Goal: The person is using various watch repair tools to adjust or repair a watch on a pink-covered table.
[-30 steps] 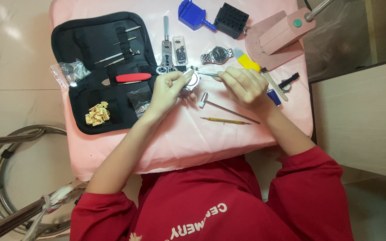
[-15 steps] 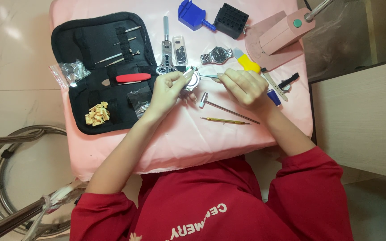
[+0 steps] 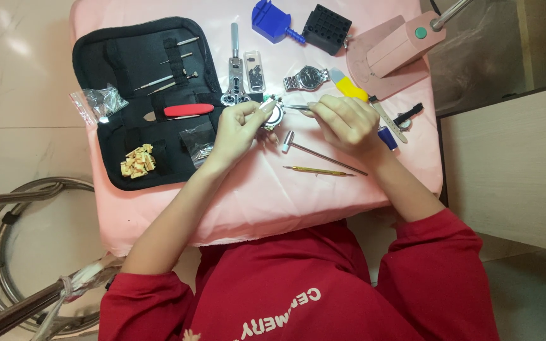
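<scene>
Lying open at the left of the pink table (image 3: 323, 208), a black tool case (image 3: 127, 69) showed thin picks in its loops, a red-handled tool (image 3: 188, 110) across its middle, and a heap of small tan pieces (image 3: 138, 161) near its lower edge. A clear plastic bag (image 3: 96, 103) rested on the case's left rim. Just right of the case stood a metal case-opener wrench (image 3: 235, 72) and a small clear box of bits (image 3: 255, 69).

The left hand (image 3: 238, 129) was clenched around a small round watch case (image 3: 275, 115), pinching it between thumb and fingertips just above the table's middle. Touching that watch case from the right came thin tweezers (image 3: 295, 108), grasped in the curled fingers of the right hand (image 3: 345, 123).

Below the hands lay a small hammer (image 3: 320, 156) with a white head, and beneath it a slim yellow pin tool (image 3: 317, 170). Above the right hand sat a silver wristwatch (image 3: 309, 78); further up were a blue link remover (image 3: 272, 20) and a black block holder (image 3: 327, 28). A yellow-handled knife (image 3: 347, 86) peeked out near the right hand's knuckles, and a pink lamp base (image 3: 390, 53) occupied the far right corner.
</scene>
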